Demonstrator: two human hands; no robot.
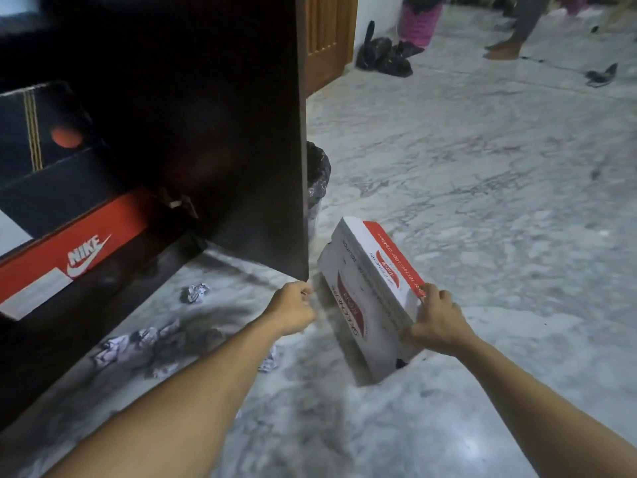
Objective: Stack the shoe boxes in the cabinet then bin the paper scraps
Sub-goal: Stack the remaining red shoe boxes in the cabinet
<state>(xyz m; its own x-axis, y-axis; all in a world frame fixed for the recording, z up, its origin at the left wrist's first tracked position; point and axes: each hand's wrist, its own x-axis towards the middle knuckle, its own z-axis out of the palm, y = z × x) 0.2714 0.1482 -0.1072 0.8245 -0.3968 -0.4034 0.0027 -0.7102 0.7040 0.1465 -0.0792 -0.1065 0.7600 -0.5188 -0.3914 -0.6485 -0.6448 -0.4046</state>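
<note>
A white and red Skechers shoe box stands tilted on the marble floor, just right of the dark cabinet door. My right hand grips its near upper corner. My left hand, fingers curled and holding nothing, hovers beside the box's left side near the door's bottom corner. Inside the cabinet, a black box lies on an orange Nike box. Several crumpled paper scraps lie on the floor in front of the cabinet; one scrap sits apart.
A bin lined with a black bag stands behind the open door. Further off are black bags, a pink basket and another person's bare feet. Open marble floor stretches to the right.
</note>
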